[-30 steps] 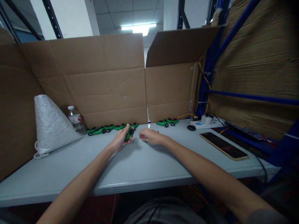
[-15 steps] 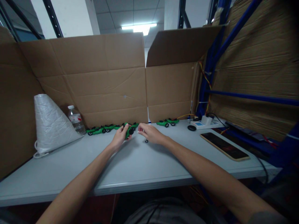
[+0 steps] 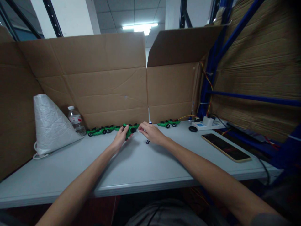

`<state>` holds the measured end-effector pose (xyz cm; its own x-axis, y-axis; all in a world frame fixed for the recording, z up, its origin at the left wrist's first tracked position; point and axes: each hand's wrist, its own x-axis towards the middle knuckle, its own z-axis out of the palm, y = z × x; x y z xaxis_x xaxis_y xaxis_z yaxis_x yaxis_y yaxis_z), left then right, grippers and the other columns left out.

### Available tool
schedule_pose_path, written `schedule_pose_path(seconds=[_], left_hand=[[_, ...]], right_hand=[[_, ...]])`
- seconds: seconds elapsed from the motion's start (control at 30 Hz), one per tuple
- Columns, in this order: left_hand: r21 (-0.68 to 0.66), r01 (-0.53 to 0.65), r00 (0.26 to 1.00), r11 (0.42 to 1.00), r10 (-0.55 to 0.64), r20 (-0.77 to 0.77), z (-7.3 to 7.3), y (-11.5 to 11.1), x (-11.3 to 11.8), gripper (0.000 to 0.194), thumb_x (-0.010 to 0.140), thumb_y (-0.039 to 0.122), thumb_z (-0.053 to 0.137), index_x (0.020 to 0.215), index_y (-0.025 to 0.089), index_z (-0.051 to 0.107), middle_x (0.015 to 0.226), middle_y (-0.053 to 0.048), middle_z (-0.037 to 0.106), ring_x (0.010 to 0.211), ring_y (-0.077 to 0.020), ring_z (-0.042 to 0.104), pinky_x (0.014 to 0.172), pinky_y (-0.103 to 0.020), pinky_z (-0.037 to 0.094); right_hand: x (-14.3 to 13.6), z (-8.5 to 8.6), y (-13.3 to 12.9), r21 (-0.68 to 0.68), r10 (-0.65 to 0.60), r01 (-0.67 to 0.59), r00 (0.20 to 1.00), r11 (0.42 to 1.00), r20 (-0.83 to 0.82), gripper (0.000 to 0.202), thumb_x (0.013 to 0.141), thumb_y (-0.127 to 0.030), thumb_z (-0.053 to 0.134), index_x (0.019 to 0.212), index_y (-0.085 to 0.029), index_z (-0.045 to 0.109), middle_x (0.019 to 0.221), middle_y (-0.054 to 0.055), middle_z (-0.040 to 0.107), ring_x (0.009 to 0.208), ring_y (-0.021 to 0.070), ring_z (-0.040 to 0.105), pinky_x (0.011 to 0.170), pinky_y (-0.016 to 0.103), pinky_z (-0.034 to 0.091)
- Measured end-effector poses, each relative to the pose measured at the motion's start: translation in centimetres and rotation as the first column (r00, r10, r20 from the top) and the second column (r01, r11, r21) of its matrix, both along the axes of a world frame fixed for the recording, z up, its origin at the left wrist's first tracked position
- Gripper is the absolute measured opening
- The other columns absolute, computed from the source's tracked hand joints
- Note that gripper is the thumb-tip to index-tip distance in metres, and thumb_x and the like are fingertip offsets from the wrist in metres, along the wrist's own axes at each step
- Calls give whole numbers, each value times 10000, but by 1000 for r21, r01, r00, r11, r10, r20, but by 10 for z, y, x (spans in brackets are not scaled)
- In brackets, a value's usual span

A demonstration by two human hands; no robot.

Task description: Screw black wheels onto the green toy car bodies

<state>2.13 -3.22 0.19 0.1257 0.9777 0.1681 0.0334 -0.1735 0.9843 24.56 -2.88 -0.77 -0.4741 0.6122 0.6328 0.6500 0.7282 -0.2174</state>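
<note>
A green toy car [image 3: 129, 133] with black wheels is gripped in my left hand [image 3: 120, 138], raised a little above the table. Just to its right, my right hand [image 3: 151, 133] has its fingertips pinched together; what they hold, if anything, is too small to make out. Small black rings [image 3: 147, 142] lie on the table right under my right hand. More green toy cars [image 3: 103, 130] stand in a row at the back, partly behind my left hand. Further right, two others [image 3: 168, 123] sit near the cardboard.
A silvery bag [image 3: 53, 128] and a water bottle [image 3: 76, 121] stand at the back left. On the right lie a phone [image 3: 225, 147], a power strip [image 3: 207, 125] with cables and a black round cap [image 3: 193, 129]. Cardboard walls [image 3: 105, 84] enclose the white table [image 3: 145, 169].
The toy car in my left hand has turned slightly. My right hand has shifted a little up, and more of the black rings below it shows.
</note>
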Motion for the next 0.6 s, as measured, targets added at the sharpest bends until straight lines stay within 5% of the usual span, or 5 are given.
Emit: schedule_pose_path(seconds=[0.23,0.6], left_hand=[[143,-29,996,989,41,-85,-3,1,0,549,771,642,782,989,193,554,870,-58,701,762,-175,616,585,-248,379],[245,-113,970,963,160,-181,-5,11,-8,492,720,552,851,941,185,607,801,-21,650,750,-190,561,673,-276,383]], right_hand=[[6,-11,7,-133,-12,32,989,991,150,28,981,-162,644,977,-189,651,986,51,669,917,188,597,811,280,381],[2,-4,2,-53,-18,18,1000,998,13,54,1057,-238,544,1050,-208,588,1027,48,615,927,181,575,829,272,403]])
